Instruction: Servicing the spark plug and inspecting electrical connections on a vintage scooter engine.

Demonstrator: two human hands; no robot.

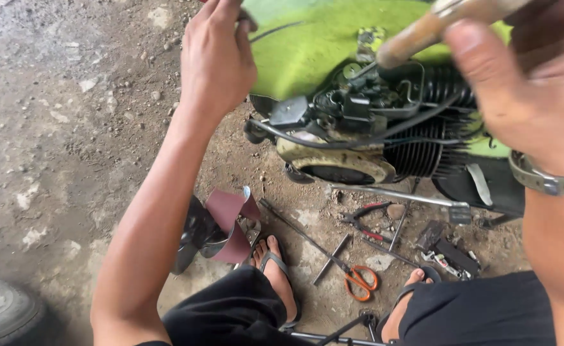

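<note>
At far left we saw one tyre (0,314) on the dirt floor (71,128). Our left hand (215,57) rested on the green scooter body (314,45), fingers gathered on something we could not make out. Below lay one pair of orange-handled scissors (361,282) and one pair of red-handled pliers (365,221). Our right hand (525,83) gripped one wooden handle (435,29) above the engine (371,128).

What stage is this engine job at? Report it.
Done: the engine sits exposed beside the green body panel, with scissors and pliers laid out. In hand: right hand grips a wooden handle; left hand rests on the panel. Left: the engine remains open.
</note>
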